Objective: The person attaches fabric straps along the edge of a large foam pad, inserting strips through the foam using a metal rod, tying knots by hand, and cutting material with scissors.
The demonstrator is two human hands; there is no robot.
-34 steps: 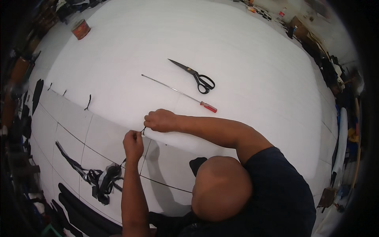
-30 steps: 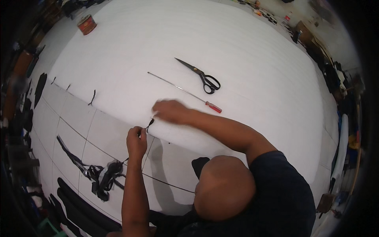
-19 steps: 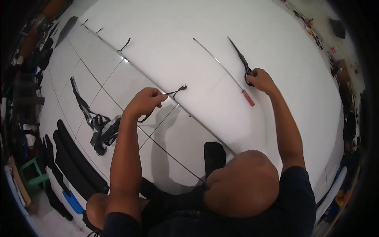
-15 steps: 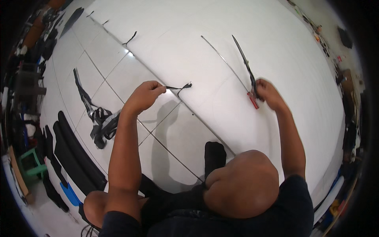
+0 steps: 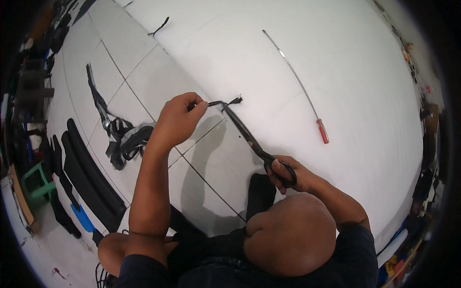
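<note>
My left hand (image 5: 185, 117) pinches the end of a thin black fabric strip (image 5: 234, 101), pulled out over the edge of a large white foam-like slab (image 5: 345, 62). The strip's knotted, frayed end rests by the slab's edge. My right hand (image 5: 290, 175) grips a pair of black scissors (image 5: 250, 142) by the handles. Their blades look nearly closed, and the tips touch or lie right beside the strip; which of these I cannot tell. A long thin metal rod tool with a red handle (image 5: 322, 132) lies on the slab, away from both hands.
A tangled heap of black strips (image 5: 126, 141) lies on the white tiled floor (image 5: 139, 79), left of my left arm. Farther left are long black padded pieces (image 5: 89, 177), a blue piece (image 5: 82, 218) and a green stool (image 5: 39, 185). Another black strip (image 5: 161, 27) sticks out along the slab's edge.
My right hand has brought the scissors down and left from above the slab to the strip, leaving the red-handled tool behind. My left hand still pinches the strip, nearly in place.
</note>
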